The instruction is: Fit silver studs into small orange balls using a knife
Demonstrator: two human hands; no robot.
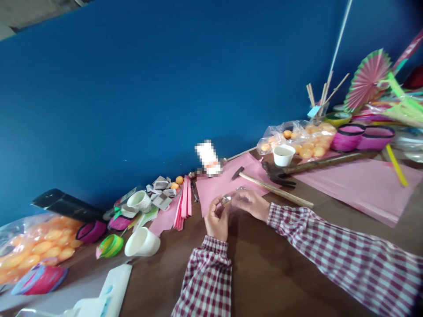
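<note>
My left hand pinches a small shiny metallic piece between thumb and fingers, above the brown table's surface. Close beside it is my right hand, its fingers curled toward the piece and slightly blurred. Whether the right fingertips grip the same piece or something else small cannot be made out. Just beyond both hands lies a pink sheet. A hammer with a wooden handle rests partly on this sheet, its head pointing away to the left.
Rightward lie a larger claw-headed tool, a white cup, a bag of orange balls and another pink sheet. On the left are a paper cup, folded pink strips and a white device. A blue wall stands behind.
</note>
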